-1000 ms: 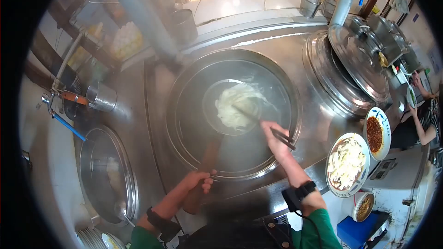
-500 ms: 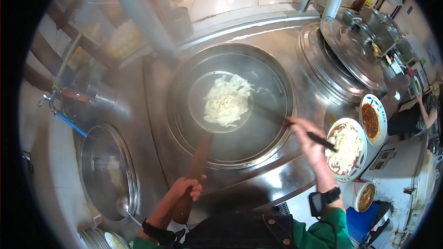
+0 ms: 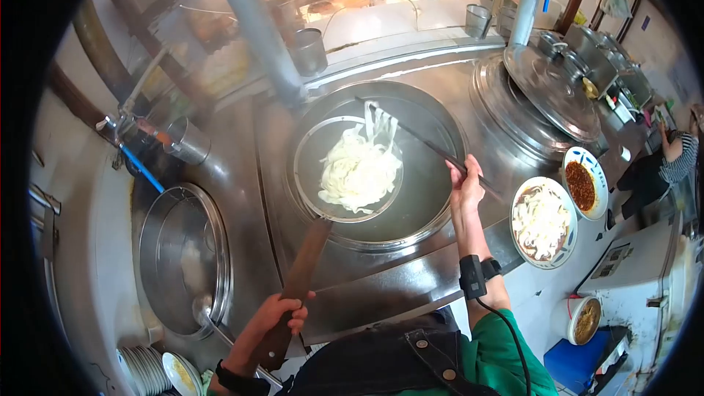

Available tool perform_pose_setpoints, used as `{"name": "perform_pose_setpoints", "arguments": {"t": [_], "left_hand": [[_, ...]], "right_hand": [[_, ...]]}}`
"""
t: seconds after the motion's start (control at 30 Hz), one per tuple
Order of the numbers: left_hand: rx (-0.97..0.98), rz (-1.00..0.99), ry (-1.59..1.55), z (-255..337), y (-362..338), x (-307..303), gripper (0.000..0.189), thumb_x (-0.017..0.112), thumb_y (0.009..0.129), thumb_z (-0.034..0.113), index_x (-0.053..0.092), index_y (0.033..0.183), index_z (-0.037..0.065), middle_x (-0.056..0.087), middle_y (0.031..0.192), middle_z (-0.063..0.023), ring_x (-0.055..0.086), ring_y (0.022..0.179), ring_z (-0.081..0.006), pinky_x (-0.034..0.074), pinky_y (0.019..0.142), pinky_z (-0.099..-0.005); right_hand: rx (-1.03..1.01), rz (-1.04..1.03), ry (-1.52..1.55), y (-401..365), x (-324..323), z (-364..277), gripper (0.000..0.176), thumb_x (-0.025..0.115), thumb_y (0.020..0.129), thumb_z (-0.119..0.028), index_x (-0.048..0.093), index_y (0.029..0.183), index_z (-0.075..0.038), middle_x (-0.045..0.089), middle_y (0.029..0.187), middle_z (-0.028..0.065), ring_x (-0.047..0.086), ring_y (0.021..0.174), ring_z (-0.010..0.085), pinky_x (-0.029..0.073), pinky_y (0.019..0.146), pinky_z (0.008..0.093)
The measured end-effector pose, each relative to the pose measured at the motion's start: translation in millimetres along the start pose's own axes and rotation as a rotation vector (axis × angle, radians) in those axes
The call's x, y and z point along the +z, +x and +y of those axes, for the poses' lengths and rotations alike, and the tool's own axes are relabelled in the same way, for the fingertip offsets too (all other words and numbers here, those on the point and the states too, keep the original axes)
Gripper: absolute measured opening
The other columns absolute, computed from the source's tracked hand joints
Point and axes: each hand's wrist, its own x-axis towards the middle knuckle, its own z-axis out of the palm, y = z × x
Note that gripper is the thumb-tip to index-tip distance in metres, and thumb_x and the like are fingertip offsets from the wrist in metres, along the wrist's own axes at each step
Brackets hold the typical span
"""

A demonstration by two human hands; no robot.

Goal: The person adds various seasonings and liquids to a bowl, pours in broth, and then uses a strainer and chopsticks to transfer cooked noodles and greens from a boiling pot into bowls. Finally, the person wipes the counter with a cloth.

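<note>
Holding the round strainer point(image 3: 306, 158) by its wooden handle point(image 3: 302, 262) with the left hand point(image 3: 277, 315), pinching dark chopsticks point(image 3: 433, 146) in the right hand point(image 3: 467, 183), and holding up some of the white noodles point(image 3: 358, 174) piled in the strainer over the big pot point(image 3: 396, 243).

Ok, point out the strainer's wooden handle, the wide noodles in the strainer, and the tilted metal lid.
Wooden handle point(image 3: 301, 268): head view, on its bare upper length.
Wide noodles point(image 3: 356, 174): head view, on the middle of the heap.
Metal lid point(image 3: 557, 100): head view, on its top face.
</note>
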Motion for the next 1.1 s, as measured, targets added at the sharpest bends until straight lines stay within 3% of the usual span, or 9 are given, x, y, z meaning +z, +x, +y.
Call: {"name": "perform_pose_setpoints", "arguments": {"t": [0.2, 0.27, 0.3, 0.43, 0.63, 0.77, 0.87, 0.93, 1.1], "left_hand": [[0.028, -0.094, -0.196, -24, 33, -11, 0.034, 0.041, 0.082, 0.009, 0.041, 0.115, 0.000, 0.041, 0.065, -0.0021, 0.041, 0.051, -0.0096, 0.040, 0.049, -0.0269], [0.019, -0.103, -0.240, -27, 34, -9, 0.033, 0.042, 0.082, 0.009, 0.041, 0.115, 0.001, 0.041, 0.065, -0.0018, 0.041, 0.051, -0.0092, 0.039, 0.050, -0.0268], [0.009, -0.113, -0.279, -28, 33, -9, 0.033, 0.042, 0.082, 0.009, 0.041, 0.114, 0.002, 0.041, 0.066, -0.0014, 0.040, 0.051, -0.0089, 0.039, 0.050, -0.0266], [0.023, -0.116, -0.244, -31, 28, -6, 0.032, 0.041, 0.083, 0.009, 0.042, 0.114, 0.003, 0.040, 0.065, -0.0011, 0.040, 0.051, -0.0084, 0.038, 0.051, -0.0269], [0.017, -0.139, -0.136, -27, 19, 13, 0.034, 0.043, 0.081, 0.008, 0.042, 0.114, 0.004, 0.040, 0.064, -0.0027, 0.041, 0.050, -0.0109, 0.039, 0.049, -0.0286], [0.067, -0.129, 0.060, -7, 27, 43, 0.035, 0.046, 0.079, 0.008, 0.042, 0.114, 0.002, 0.040, 0.061, -0.0042, 0.042, 0.046, -0.0126, 0.041, 0.045, -0.0309], [0.096, -0.152, 0.146, 11, 37, 77, 0.036, 0.046, 0.079, 0.007, 0.042, 0.113, 0.001, 0.041, 0.059, -0.0051, 0.042, 0.044, -0.0133, 0.041, 0.043, -0.0315], [0.126, -0.302, 0.259, 25, 57, 105, 0.036, 0.045, 0.079, 0.007, 0.041, 0.114, 0.000, 0.041, 0.059, -0.0055, 0.042, 0.044, -0.0134, 0.041, 0.042, -0.0313], [0.156, -0.433, 0.437, 49, 109, 197, 0.033, 0.043, 0.082, 0.008, 0.041, 0.114, -0.002, 0.042, 0.060, -0.0052, 0.043, 0.045, -0.0129, 0.040, 0.043, -0.0312]], "right_hand": [[-0.050, -0.217, -0.032, -46, 49, -72, 0.022, 0.055, 0.082, -0.009, 0.054, 0.103, 0.000, 0.059, 0.090, 0.0108, 0.064, 0.063, 0.0280, 0.052, 0.042, 0.0188], [-0.121, -0.471, -0.248, -63, 55, -99, 0.032, 0.054, 0.084, -0.013, 0.047, 0.110, 0.004, 0.061, 0.090, 0.0168, 0.063, 0.073, 0.0238, 0.052, 0.057, 0.0225], [-0.116, -0.475, -0.253, -75, 58, -106, 0.032, 0.054, 0.084, -0.013, 0.047, 0.110, 0.004, 0.061, 0.090, 0.0168, 0.063, 0.073, 0.0238, 0.052, 0.057, 0.0225], [-0.209, -0.784, -0.864, -107, 35, -114, 0.033, 0.056, 0.084, -0.016, 0.053, 0.111, 0.002, 0.061, 0.094, 0.0125, 0.060, 0.078, 0.0139, 0.047, 0.062, 0.0229], [-0.167, -0.577, -0.885, -105, -39, -121, 0.037, 0.050, 0.087, -0.026, 0.050, 0.116, -0.003, 0.061, 0.100, 0.0107, 0.059, 0.074, 0.0117, 0.047, 0.065, 0.0220], [-0.248, -0.364, -0.557, -84, -66, -111, 0.031, 0.054, 0.085, -0.018, 0.053, 0.109, 0.002, 0.061, 0.090, 0.0132, 0.062, 0.073, 0.0174, 0.050, 0.061, 0.0242], [-0.299, -0.216, -0.400, -81, -69, -148, 0.030, 0.053, 0.085, -0.014, 0.051, 0.108, 0.005, 0.061, 0.088, 0.0151, 0.062, 0.070, 0.0185, 0.050, 0.060, 0.0239], [-0.348, -0.144, -0.337, -64, -84, -180, 0.028, 0.054, 0.084, -0.013, 0.053, 0.105, 0.004, 0.058, 0.083, 0.0109, 0.060, 0.065, 0.0165, 0.049, 0.056, 0.0234], [-0.675, 0.068, -0.195, -39, -119, -261, 0.028, 0.056, 0.083, -0.013, 0.052, 0.105, 0.004, 0.060, 0.087, 0.0132, 0.063, 0.067, 0.0203, 0.052, 0.056, 0.0222]]}}
